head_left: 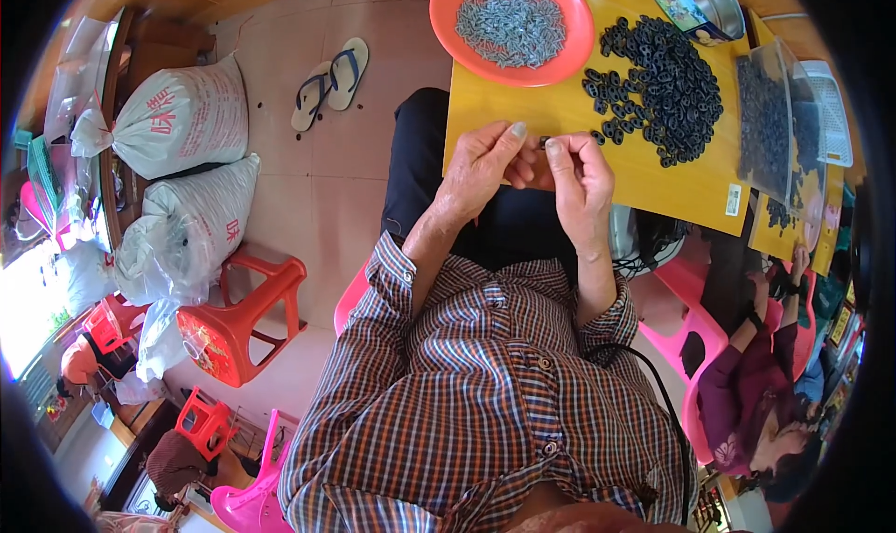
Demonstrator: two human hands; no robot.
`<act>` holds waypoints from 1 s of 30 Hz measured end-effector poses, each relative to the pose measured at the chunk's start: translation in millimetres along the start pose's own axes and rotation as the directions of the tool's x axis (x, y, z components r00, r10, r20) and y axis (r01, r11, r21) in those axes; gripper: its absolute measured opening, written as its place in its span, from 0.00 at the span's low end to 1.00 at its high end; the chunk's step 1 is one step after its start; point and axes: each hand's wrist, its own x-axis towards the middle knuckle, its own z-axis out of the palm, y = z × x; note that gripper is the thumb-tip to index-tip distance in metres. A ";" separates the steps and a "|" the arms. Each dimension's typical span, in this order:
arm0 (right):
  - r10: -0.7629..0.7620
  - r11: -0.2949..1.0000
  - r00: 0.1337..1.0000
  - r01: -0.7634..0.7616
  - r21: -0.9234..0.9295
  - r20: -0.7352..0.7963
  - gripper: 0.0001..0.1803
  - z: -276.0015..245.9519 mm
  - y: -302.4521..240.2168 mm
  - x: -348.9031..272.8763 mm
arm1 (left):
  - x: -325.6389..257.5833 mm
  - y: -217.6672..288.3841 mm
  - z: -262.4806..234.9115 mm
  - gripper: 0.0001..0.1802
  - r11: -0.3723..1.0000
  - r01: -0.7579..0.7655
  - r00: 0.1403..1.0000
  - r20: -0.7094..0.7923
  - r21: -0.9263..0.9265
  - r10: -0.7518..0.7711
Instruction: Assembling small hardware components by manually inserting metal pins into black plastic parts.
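Observation:
My two hands meet just over the near edge of the yellow table (644, 186). With its thumb and fingertips, my right hand (583, 183) pinches a small black part (543, 143). Close beside it is my left hand (481, 169), thumb against curled fingers; whatever it grips is too small or hidden to make out. Beyond the hands lies a spread pile of small black oval pieces with holes (677, 90). An orange-red plastic dish (448, 24) stands at the table's far left, holding a heap of small silver screws (511, 24).
A round metal tin (714, 6) and a clear plastic bin (765, 127) of dark pieces stand at the right. Another person (756, 384) sits on that side. To the left are stuffed white sacks (182, 113), a red stool (247, 318) and flip-flops (347, 71) on the floor.

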 end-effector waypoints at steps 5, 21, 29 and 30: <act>0.283 0.933 0.959 -0.277 0.231 0.007 0.08 0.1 0.9 -2.0 | 0.1 -1.6 4.7 0.12 0.997 -0.070 0.997 0.009 0.016 0.070; 0.353 0.908 0.924 -0.376 0.183 0.145 0.07 -18.3 -4.6 -7.9 | 1.8 -4.5 13.1 0.09 0.986 -0.067 0.998 -0.001 0.154 0.068; 0.466 0.785 0.867 -0.497 0.371 0.175 0.09 -28.0 -1.5 -5.5 | 8.2 -10.6 16.6 0.10 0.999 -0.019 0.997 0.079 -0.039 0.022; 0.467 0.781 0.866 -0.499 0.375 0.180 0.09 -28.3 -0.8 -5.8 | 8.1 -11.3 17.0 0.11 0.996 -0.021 0.997 0.077 -0.081 0.027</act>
